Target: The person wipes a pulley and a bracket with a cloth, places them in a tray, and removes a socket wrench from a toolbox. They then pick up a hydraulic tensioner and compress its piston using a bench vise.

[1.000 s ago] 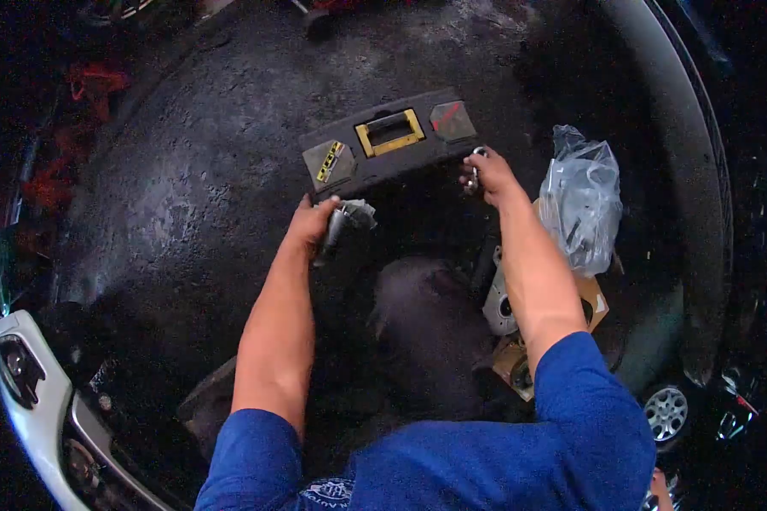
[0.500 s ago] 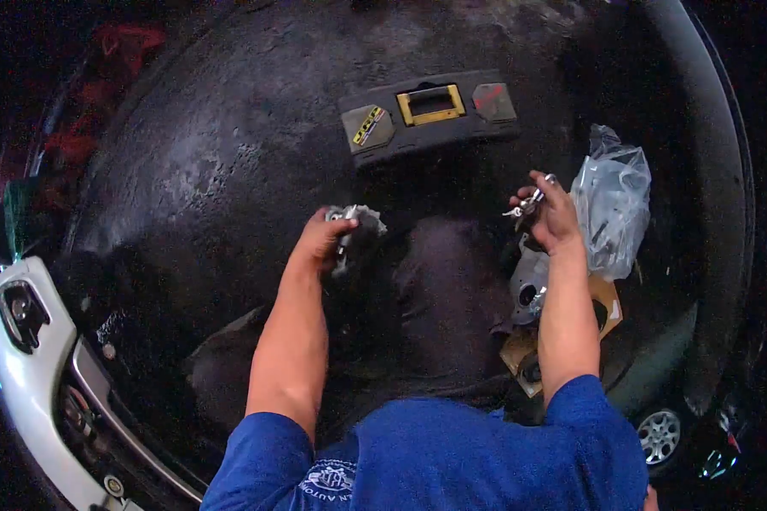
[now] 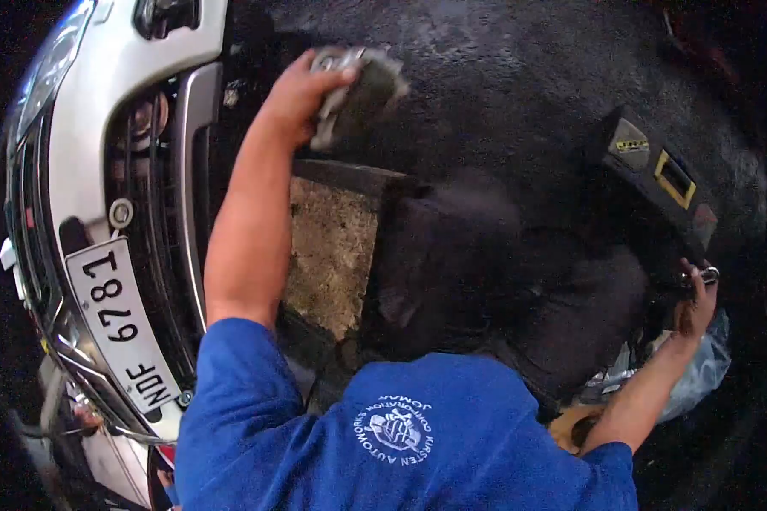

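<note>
My left hand [image 3: 298, 98] is closed on a grey cast-metal part [image 3: 368, 89] with a rough, ragged edge. It is held out at the upper left, near the front bumper of a white car, and motion blurs it a little. My right hand [image 3: 695, 307] reaches to the far right, fingers curled around small shiny metal pieces [image 3: 709, 275] that I cannot name exactly. Just above that hand lies a dark toolbox [image 3: 615, 160] with a yellow-framed handle. Below my right forearm a clear plastic bag [image 3: 709, 362] shows in part.
The white car's bumper [image 3: 98, 119] and number plate [image 3: 119, 319] line the left side. A brown, rough-faced rectangular slab [image 3: 328, 247] lies on the dark floor between my left arm and my legs. Cardboard [image 3: 567, 426] is partly hidden by my right arm.
My view has swung left toward the car. My left hand has carried the metal part toward the bumper, while my right hand, still holding the small pieces, appears lower and farther right.
</note>
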Tool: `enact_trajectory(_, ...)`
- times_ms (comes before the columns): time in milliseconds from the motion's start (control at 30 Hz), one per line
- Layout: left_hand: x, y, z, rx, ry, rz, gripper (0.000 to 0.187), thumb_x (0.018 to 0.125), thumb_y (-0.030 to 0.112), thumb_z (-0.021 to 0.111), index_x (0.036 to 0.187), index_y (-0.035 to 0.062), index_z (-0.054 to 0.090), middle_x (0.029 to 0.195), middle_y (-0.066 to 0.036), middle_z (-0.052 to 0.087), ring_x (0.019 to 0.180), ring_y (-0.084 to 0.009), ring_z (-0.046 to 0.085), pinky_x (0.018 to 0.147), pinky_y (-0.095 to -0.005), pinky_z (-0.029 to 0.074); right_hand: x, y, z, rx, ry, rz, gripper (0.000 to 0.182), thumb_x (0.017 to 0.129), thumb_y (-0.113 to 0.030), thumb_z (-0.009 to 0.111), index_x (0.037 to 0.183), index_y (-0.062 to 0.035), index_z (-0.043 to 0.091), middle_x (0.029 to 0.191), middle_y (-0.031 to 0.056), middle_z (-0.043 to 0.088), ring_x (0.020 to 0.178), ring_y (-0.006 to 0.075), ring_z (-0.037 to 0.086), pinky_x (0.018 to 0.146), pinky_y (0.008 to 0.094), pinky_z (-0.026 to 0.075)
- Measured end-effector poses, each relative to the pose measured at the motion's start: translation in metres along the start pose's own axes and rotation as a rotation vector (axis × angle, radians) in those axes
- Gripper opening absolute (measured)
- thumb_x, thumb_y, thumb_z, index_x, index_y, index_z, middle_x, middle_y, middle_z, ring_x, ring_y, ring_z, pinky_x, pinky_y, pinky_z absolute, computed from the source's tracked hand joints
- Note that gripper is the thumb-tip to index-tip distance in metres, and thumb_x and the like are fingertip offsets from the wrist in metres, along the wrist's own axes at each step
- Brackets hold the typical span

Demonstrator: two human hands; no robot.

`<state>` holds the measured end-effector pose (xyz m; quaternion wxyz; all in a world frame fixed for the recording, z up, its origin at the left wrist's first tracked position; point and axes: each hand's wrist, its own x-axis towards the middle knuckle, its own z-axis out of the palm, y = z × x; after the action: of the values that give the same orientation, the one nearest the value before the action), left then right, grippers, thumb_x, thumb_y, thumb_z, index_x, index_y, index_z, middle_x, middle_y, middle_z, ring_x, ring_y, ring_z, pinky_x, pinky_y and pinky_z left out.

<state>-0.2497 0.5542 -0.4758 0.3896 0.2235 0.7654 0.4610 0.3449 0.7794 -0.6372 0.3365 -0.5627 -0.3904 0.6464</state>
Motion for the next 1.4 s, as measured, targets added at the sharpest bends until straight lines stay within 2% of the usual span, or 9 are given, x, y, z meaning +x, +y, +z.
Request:
enact_trajectory(300,-0.103,-0.166,-0.015,-0.186,0.423,-0.386,0.037,0.078,0.016,0.067,0.111,0.0029,0.055,0.101,-0.009,0.062,0.090,-0.0221,0.061,0.077,-0.0377,0.051,0.021,-0.024,0.028,-0.349,-0.030,-0.242,0.028,0.083,-0.005,0.063,0.110,-0.0038,0.054,0.101,0.0080,0.060,0.090,0.0194,0.061,0.078,0.0316,0.050)
enact_trajectory(400,-0.106,-0.216,-0.029,-0.339,0.248,-0.476,0.039,0.078,0.020,0.069,0.111,0.0037,0.057,0.097,-0.009,0.064,0.086,-0.0224,0.062,0.074,-0.0377,0.050,-0.002,-0.040,0.066,0.137,-0.057,-0.037,0.032,0.082,-0.004,0.064,0.112,-0.0037,0.054,0.099,0.0102,0.061,0.088,0.0260,0.063,0.078,0.0366,0.051)
enact_trajectory(500,-0.094,-0.311,-0.099,0.522,0.294,-0.327,0.055,0.075,0.026,0.073,0.117,-0.0039,0.054,0.109,-0.015,0.062,0.099,-0.0276,0.059,0.084,-0.0363,0.046,-0.012,-0.037,0.067,0.276,-0.105,-0.082,0.037,0.075,0.000,0.065,0.109,-0.0081,0.053,0.095,0.0111,0.064,0.088,0.0267,0.063,0.081,0.0411,0.050)
enact_trajectory(567,-0.081,-0.327,-0.118,0.106,0.199,-0.311,0.048,0.092,0.035,0.043,0.125,0.0008,0.052,0.122,-0.013,0.057,0.110,-0.0226,0.054,0.095,-0.0336,0.042,-0.020,-0.033,0.070,0.453,-0.244,-0.117,0.044,0.075,0.001,0.061,0.118,-0.0067,0.051,0.096,0.0132,0.063,0.092,0.0288,0.062,0.084,0.0416,0.049)
enact_trajectory(600,-0.076,-0.274,-0.084,0.239,0.533,-0.496,0.050,0.090,0.034,0.050,0.127,0.0012,0.050,0.120,-0.014,0.057,0.105,-0.0226,0.055,0.091,-0.0337,0.045,-0.024,-0.033,0.070,0.471,-0.233,-0.133,0.045,0.075,0.001,0.061,0.118,-0.0065,0.050,0.096,0.0135,0.063,0.092,0.0289,0.062,0.085,0.0417,0.049)
enact_trajectory(700,-0.065,-0.185,-0.035,0.948,0.469,-0.233,0.071,0.082,0.025,0.068,0.137,-0.0019,0.033,0.134,-0.021,0.044,0.119,-0.0296,0.047,0.094,-0.0367,0.041,-0.033,-0.035,0.075,0.553,-0.241,-0.165,0.048,0.074,0.002,0.061,0.120,-0.0061,0.049,0.097,0.0139,0.063,0.092,0.0287,0.063,0.085,0.0416,0.050)
enact_trajectory(933,-0.069,0.070,0.170,0.480,0.074,0.509,0.027,0.084,0.008,0.061,0.109,-0.0019,0.061,0.102,-0.010,0.063,0.095,-0.0165,0.059,0.087,-0.0278,0.044,-0.053,-0.045,0.087,0.818,-0.348,-0.128,0.048,0.072,0.003,0.061,0.118,-0.0071,0.049,0.096,0.0136,0.063,0.092,0.0291,0.064,0.084,0.0435,0.052)
enact_trajectory(1200,-0.093,0.043,0.353,0.538,-0.609,0.682,0.027,0.076,0.016,0.068,0.098,0.0013,0.064,0.088,-0.018,0.062,0.084,-0.0348,0.061,0.073,-0.0371,0.049,-0.071,-0.042,0.097,1.037,-0.204,-0.189,0.042,0.078,0.004,0.055,0.118,-0.0087,0.050,0.101,0.0124,0.062,0.100,0.0285,0.060,0.091,0.0447,0.049)
enact_trajectory(1400,-0.092,0.019,0.370,0.348,-0.605,0.483,0.013,0.083,0.010,0.064,0.091,-0.0007,0.065,0.078,-0.010,0.063,0.075,-0.0156,0.061,0.070,-0.0269,0.046,-0.074,-0.032,0.102,0.964,-0.150,-0.289,0.041,0.077,0.005,0.056,0.114,-0.0082,0.048,0.098,0.0126,0.061,0.096,0.0265,0.060,0.089,0.0421,0.048)
